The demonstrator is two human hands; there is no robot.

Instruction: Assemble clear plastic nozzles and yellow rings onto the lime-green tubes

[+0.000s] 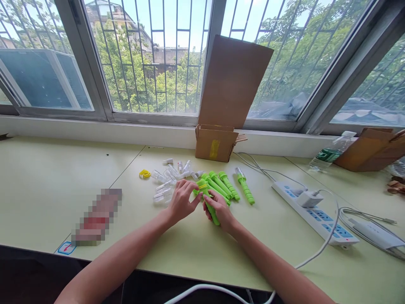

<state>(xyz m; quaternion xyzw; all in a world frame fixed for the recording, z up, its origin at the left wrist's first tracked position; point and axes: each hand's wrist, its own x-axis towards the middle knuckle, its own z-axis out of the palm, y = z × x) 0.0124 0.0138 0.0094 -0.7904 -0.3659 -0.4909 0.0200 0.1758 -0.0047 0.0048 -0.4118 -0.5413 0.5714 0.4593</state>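
My right hand (220,209) is wrapped round a bright green ribbed plastic handle (215,216), which it holds tilted above the table. At the handle's upper, threaded end sits a thin yellow ring (201,187). The fingers of my left hand (183,197) close on that ring from the left side. Behind my hands lie several more green handles (228,185), side by side. One separate green handle (246,188) has a clear cap on its end. Left of them are several loose clear plastic caps (163,195) and a small pile of yellow rings (144,173).
A cardboard box (210,145) stands open against the windowsill. To the right are a white power strip (311,215) with plugs and cables, a plastic bottle (330,152) and another cardboard box (363,147). A blurred flat item (96,217) lies at the left.
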